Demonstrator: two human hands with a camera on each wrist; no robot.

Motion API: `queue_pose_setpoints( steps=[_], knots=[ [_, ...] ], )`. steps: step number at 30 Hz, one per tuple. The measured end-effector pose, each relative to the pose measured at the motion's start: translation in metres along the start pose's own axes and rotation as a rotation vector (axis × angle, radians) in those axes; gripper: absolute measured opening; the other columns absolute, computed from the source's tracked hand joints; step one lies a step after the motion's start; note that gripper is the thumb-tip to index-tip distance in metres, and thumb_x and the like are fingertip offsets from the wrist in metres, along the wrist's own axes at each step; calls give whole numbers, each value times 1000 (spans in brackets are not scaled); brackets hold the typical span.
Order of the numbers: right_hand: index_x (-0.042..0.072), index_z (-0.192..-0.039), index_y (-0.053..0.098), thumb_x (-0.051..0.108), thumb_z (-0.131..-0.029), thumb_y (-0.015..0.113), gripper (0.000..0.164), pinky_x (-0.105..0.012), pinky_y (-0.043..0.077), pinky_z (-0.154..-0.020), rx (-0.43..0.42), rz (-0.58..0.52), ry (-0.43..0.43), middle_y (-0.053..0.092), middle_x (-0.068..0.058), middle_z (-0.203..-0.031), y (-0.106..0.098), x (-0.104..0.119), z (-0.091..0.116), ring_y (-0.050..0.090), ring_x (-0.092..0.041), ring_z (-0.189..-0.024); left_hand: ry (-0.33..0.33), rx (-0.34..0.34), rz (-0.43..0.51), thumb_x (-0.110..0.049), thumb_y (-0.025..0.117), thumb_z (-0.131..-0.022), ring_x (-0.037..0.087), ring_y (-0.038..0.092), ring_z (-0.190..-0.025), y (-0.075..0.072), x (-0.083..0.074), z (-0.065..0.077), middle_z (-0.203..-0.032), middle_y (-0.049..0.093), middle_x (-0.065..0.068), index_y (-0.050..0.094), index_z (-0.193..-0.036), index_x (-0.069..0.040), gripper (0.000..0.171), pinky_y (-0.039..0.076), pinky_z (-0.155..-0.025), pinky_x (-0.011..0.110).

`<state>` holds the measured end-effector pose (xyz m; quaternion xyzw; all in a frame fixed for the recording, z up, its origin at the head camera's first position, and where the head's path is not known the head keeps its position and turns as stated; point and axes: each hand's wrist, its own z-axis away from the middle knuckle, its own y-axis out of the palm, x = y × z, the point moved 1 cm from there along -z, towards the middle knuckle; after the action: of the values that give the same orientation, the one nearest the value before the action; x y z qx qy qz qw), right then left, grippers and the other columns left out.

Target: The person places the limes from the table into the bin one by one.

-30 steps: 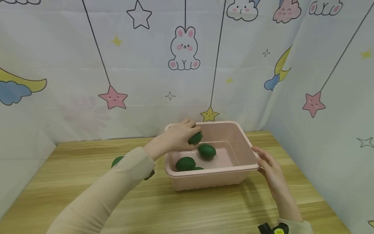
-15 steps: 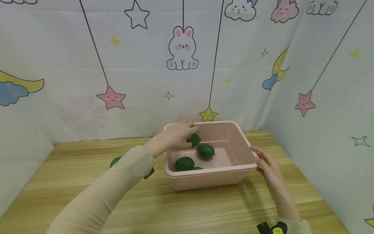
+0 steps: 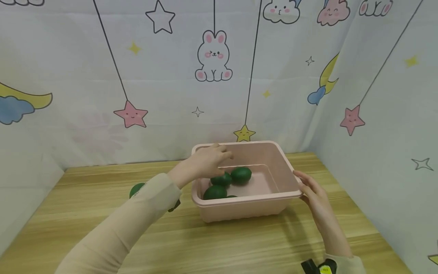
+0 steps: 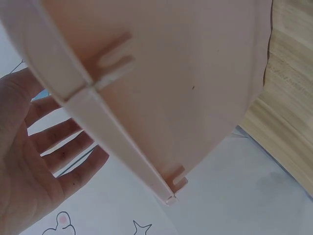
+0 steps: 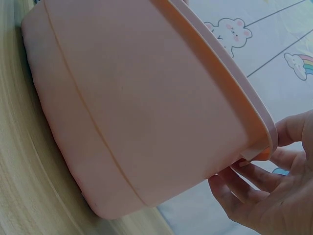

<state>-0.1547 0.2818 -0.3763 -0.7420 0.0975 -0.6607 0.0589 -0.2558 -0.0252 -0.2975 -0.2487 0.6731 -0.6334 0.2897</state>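
Observation:
A pink plastic basin point(image 3: 251, 207) stands on the table with several dark green, egg-shaped fruits inside; whether they are limes or avocados I cannot tell. My left hand point(image 3: 205, 163) hovers over the basin's left side, its fingers loosely spread and holding nothing. Just below it lies one green fruit point(image 3: 221, 180), beside another fruit point(image 3: 241, 175) and behind a front fruit point(image 3: 215, 192). A further fruit is mostly hidden by the front rim. My right hand point(image 3: 316, 194) grips the basin's right rim; the right wrist view shows thumb and fingers point(image 5: 254, 178) at the rim corner.
Another green fruit point(image 3: 137, 189) lies on the wooden table point(image 3: 212, 247) to the left, partly hidden by my left sleeve point(image 3: 137, 213). A cloth backdrop point(image 3: 164, 76) with printed stars and animals rises close behind the basin and along the right side.
My left hand has let go of a green fruit, which has dropped to the basin floor among the others. The fingers have spread. My right hand keeps its grip on the rim.

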Motion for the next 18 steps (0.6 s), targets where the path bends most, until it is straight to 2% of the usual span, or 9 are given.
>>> queue_pose_setpoints(
  steps=[18],
  knots=[
    [6, -144, 40, 31, -102, 45, 49, -15, 47, -84, 5, 5, -2, 55, 18, -121, -1, 0, -1, 56, 3, -106, -24, -27, 16, -28, 66, -88, 22, 53, -122, 4, -1, 13, -123, 59, 2, 59, -128, -19, 41, 51, -95, 39]
  ],
)
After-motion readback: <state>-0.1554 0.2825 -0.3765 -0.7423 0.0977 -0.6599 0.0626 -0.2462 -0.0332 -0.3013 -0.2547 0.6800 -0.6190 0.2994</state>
